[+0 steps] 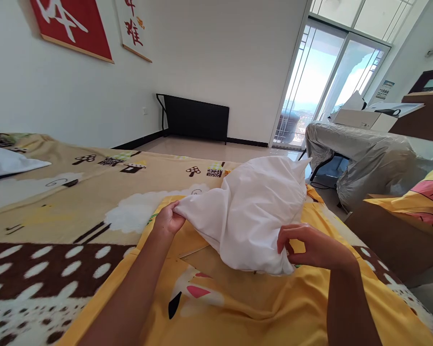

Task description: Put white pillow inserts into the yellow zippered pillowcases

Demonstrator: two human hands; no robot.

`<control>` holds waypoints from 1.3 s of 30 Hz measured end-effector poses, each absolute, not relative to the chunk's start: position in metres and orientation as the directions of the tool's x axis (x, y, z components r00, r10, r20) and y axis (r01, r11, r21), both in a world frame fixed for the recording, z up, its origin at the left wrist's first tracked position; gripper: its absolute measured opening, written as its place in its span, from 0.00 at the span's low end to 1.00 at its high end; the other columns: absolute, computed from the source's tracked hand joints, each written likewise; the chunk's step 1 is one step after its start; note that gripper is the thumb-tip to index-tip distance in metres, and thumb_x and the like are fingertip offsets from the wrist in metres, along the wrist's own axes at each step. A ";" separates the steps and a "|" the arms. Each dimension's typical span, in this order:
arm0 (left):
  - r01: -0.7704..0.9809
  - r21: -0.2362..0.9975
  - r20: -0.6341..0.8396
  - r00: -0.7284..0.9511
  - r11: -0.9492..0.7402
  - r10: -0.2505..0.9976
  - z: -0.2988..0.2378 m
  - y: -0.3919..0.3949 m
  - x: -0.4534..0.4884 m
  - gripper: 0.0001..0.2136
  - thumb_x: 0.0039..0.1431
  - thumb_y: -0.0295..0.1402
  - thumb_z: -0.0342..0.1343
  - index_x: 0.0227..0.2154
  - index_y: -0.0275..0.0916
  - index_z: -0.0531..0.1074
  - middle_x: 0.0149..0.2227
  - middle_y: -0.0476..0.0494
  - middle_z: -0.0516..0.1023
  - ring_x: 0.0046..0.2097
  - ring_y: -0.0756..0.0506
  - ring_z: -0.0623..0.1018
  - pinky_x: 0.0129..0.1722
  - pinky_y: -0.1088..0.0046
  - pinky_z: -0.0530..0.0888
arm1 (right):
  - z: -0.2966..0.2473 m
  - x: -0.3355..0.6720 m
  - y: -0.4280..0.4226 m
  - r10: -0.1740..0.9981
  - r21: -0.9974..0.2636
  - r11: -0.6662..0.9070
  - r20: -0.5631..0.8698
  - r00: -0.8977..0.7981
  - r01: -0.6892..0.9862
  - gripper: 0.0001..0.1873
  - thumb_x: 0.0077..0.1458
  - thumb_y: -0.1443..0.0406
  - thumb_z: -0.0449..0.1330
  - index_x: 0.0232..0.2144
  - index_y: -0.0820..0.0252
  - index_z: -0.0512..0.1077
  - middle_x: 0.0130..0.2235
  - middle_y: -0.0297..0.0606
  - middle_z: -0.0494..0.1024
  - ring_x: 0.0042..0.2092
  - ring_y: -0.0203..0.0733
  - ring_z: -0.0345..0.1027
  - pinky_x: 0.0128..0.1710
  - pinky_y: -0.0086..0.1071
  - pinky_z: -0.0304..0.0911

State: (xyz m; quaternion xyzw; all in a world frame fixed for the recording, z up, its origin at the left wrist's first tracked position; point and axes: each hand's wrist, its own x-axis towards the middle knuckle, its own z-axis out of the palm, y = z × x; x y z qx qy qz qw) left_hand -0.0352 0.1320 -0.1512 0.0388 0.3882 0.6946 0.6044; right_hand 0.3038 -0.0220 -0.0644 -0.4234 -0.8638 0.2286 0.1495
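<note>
A plump white pillow (256,211) lies in front of me on a yellow cloth with a cartoon print (310,298). My left hand (169,218) pinches the pillow's left corner and pulls it out to a point. At the near right corner, my right hand (306,245) has its fingers closed on the white fabric, thumb and fingertips forming a ring. Beneath the yellow cloth is a patterned blanket (75,226) in beige and brown. Whether the pillow touches the blanket at its far side is hidden.
Another white pillow (10,161) lies at the far left. On the right stand a cardboard box (389,235) with printed yellow cloth (426,197) on it and a plastic-covered piece of furniture (361,149). A black folded table (198,117) leans by the wall.
</note>
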 end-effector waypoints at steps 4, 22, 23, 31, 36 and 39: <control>-0.785 0.620 -0.379 -0.277 0.020 0.883 -0.150 0.130 -0.032 0.10 0.50 0.17 0.45 0.29 0.32 0.70 0.24 0.43 0.74 0.24 0.50 0.73 0.23 0.79 0.73 | -0.072 0.285 -0.017 0.788 -0.531 0.582 0.180 -0.589 0.616 0.03 0.51 0.67 0.61 0.31 0.59 0.74 0.28 0.32 0.68 0.30 0.32 0.62 0.33 0.25 0.59; -0.429 0.903 -0.141 -0.387 -0.043 0.911 -0.148 0.118 -0.037 0.07 0.41 0.20 0.59 0.20 0.35 0.67 0.18 0.53 0.69 0.19 0.53 0.68 0.18 0.82 0.67 | -0.096 0.255 0.003 0.745 -0.611 0.655 0.421 -0.518 0.445 0.10 0.59 0.62 0.53 0.40 0.57 0.71 0.36 0.36 0.70 0.38 0.37 0.63 0.42 0.30 0.58; -0.435 0.900 -0.148 -0.385 -0.038 0.911 -0.148 0.118 -0.038 0.07 0.41 0.21 0.59 0.20 0.35 0.66 0.18 0.53 0.68 0.20 0.52 0.68 0.18 0.80 0.68 | -0.096 0.258 0.004 0.744 -0.625 0.652 0.421 -0.519 0.429 0.09 0.58 0.61 0.55 0.39 0.57 0.72 0.35 0.36 0.69 0.37 0.37 0.63 0.40 0.30 0.58; -0.489 0.872 -0.230 -0.364 0.025 0.903 -0.156 0.124 -0.048 0.08 0.49 0.22 0.53 0.20 0.36 0.61 0.19 0.50 0.67 0.21 0.51 0.70 0.21 0.73 0.74 | -0.084 0.304 0.005 0.812 -0.667 0.578 0.531 -0.243 0.470 0.16 0.61 0.53 0.48 0.31 0.57 0.66 0.36 0.41 0.70 0.40 0.42 0.64 0.41 0.35 0.60; -0.424 0.904 -0.227 -0.362 0.057 0.904 -0.160 0.124 -0.049 0.05 0.49 0.24 0.52 0.22 0.36 0.63 0.24 0.47 0.71 0.25 0.51 0.72 0.27 0.72 0.76 | -0.078 0.320 0.002 0.687 -0.649 0.693 0.727 -0.014 0.316 0.14 0.60 0.53 0.47 0.30 0.55 0.59 0.39 0.44 0.71 0.49 0.49 0.66 0.50 0.47 0.59; -0.308 0.948 -0.193 -0.372 0.076 0.908 -0.164 0.122 -0.051 0.05 0.47 0.28 0.54 0.23 0.36 0.63 0.26 0.48 0.71 0.26 0.50 0.74 0.29 0.71 0.75 | -0.079 0.315 0.000 0.582 -0.587 0.801 0.810 0.074 0.118 0.08 0.59 0.60 0.52 0.31 0.56 0.63 0.26 0.34 0.69 0.33 0.42 0.69 0.38 0.42 0.64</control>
